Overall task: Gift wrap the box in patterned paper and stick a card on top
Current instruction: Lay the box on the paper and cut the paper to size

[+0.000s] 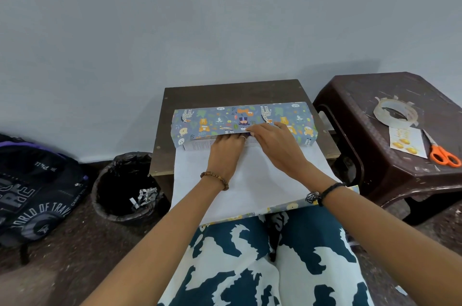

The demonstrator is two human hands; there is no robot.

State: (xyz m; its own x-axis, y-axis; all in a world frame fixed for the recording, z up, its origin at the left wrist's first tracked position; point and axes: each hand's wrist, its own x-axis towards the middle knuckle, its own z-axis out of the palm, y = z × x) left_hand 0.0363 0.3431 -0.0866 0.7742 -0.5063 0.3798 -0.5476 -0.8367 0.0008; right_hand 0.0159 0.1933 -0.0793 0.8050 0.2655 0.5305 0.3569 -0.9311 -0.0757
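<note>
Two forearms are stretched forward from the near edge, above a lap clothed in dark teal and white patterned fabric. A beaded bracelet (pixel 215 179) is worn on the left wrist and a dark braided band (pixel 325 193) on the right. The paper (pixel 240 180) is laid white side up from the lap onto a small brown table (pixel 225 92), its printed near edge curled up beside the right wrist. Farther on, the far part of the sheet is folded toward the person over the box (pixel 197 143), so that a blue band printed with animals is shown across the table. Only a strip of the box, with small print on it, is left uncovered just left of the hands.

The left hand (pixel 226 148) is laid palm down at the edge of the folded band, fingers bent, the fingertips tucked at or under that edge; whether the paper is pinched cannot be told. The right hand (pixel 272 142) is placed just beside it, fingers extended leftward and pressed flat on the printed flap.

Left of the table, a black-lined bin (pixel 126 187) with scraps inside is stood on the floor, and a dark backpack (pixel 35 193) is laid farther left. On the right, a dark plastic stool (pixel 362 111) is set, on which a tape roll (pixel 396 112), a card (pixel 406 142) and orange-handled scissors (pixel 441 153) are kept. A grey wall is seen behind.
</note>
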